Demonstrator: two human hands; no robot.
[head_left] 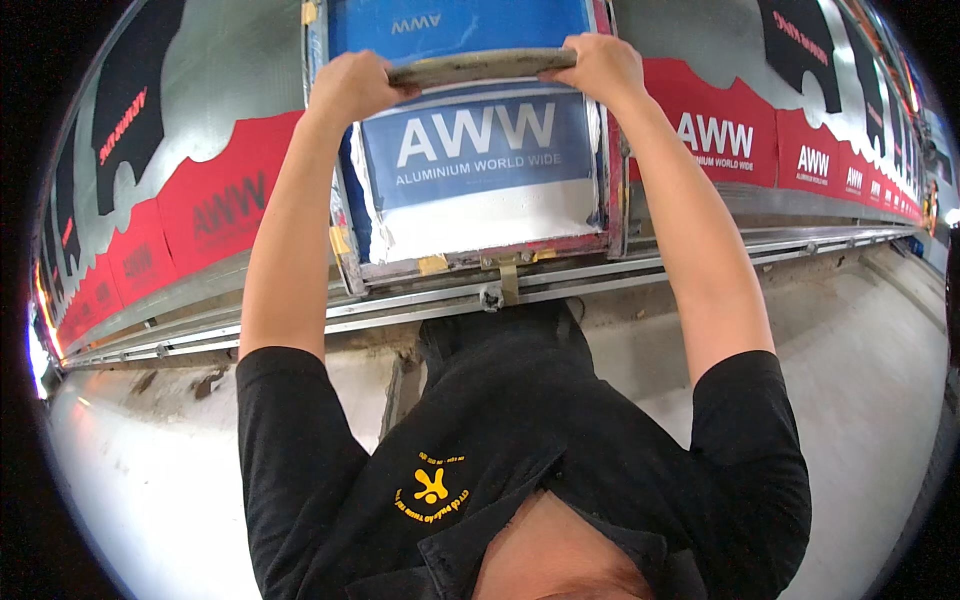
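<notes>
My left hand and my right hand are closed on the two ends of a long, greyish squeegee. The squeegee lies crosswise over a screen-printing frame straight in front of me, dividing its upper bright blue part from the nearer part. Below the squeegee, the translucent blue mesh shows large white lettering. A thick band of white ink sits along the near end of the mesh, inside the taped edges. My arms are stretched forward on either side of the frame.
A long grey printing table curves to both sides, with red printed fabric pieces and black pieces laid on it. A metal rail runs along its near edge, just beyond my body. A pale, stained floor lies below.
</notes>
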